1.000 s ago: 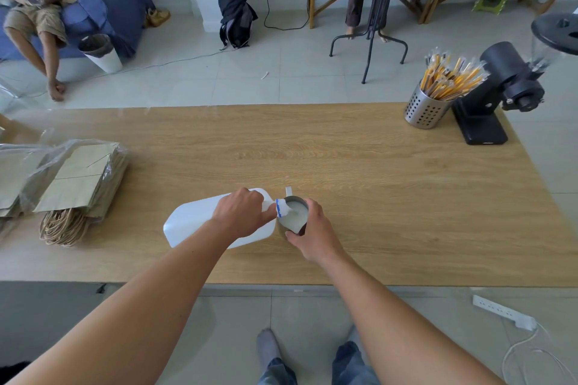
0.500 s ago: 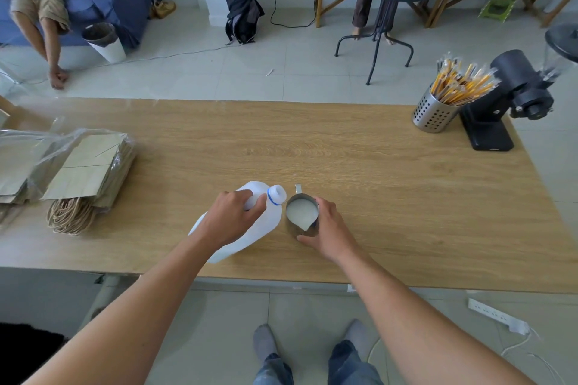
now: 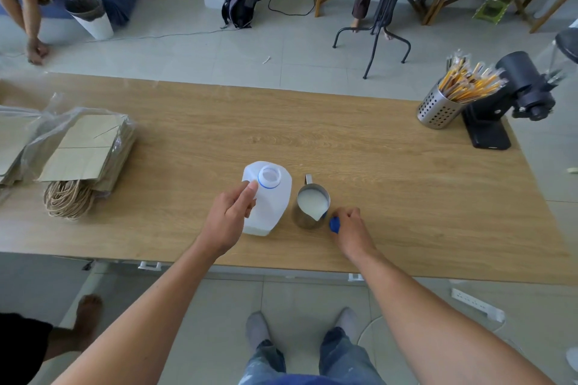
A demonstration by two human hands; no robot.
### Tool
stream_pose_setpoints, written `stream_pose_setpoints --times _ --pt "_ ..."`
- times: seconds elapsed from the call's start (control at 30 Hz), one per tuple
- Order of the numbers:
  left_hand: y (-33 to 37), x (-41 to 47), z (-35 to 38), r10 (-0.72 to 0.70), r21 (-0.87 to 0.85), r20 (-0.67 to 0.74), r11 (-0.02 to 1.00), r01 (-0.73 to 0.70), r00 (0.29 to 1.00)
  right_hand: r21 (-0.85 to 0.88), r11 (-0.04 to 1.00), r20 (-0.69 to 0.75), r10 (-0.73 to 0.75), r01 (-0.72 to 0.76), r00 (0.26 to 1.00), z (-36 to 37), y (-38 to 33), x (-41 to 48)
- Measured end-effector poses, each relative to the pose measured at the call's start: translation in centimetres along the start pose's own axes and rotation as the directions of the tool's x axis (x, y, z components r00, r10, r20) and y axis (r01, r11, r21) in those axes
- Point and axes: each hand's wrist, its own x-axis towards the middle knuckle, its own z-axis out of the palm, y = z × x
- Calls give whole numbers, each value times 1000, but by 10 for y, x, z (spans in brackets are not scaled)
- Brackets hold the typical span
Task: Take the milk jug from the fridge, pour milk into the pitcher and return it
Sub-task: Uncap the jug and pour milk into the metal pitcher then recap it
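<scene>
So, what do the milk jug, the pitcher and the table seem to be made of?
Milk jug: likely translucent white plastic; its matte, soft-edged walls glow with light. Pitcher: apparently stainless steel; the grey outside is shiny and mirrors its surroundings. Table: light wood or wood-look laminate with a visible grain pattern and a smooth matte finish; which one cannot be told.

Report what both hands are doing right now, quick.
Left hand: closed on the handle of the upright white plastic milk jug.
Right hand: closed on the small blue plastic cap, beside the steel pitcher.
</scene>
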Motion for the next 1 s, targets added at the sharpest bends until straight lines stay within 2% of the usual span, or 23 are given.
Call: stream_pose_setpoints --times 0.2,0.33,0.43,0.57,0.67,0.77,0.87,1.0 --pt "-16 -5 -9 13 -95 56 995 -8 998 67 997 -41 29 -26 999 -5 -4 -9" --pt "-20 -2 -11 0 -95 64 995 6 998 178 978 -171 140 -109 975 -39 -9 -12" --pt "-24 -1 -13 6 -109 72 994 2 997 221 974 -276 120 -58 954 -76 -26 -13" --pt "-25 1 -15 13 -116 73 993 -4 997 234 964 -352 -40 129 935 -121 -75 -23" --pt "-24 3 -17 15 -135 82 991 -4 997 242 916 -298 -244 320 923 -142 -125 -37" --pt "-23 4 -18 10 -156 87 988 3 996 189 847 -212 -458 496 863 -148 -168 -46" --pt "-24 7 -20 9 -182 102 983 9 995 92 812 -118 -566 577 816 -149 -193 -48" --pt "-25 10 -23 4 -188 105 982 16 994 -78 798 -24 -600 597 799 -152 -208 -49"
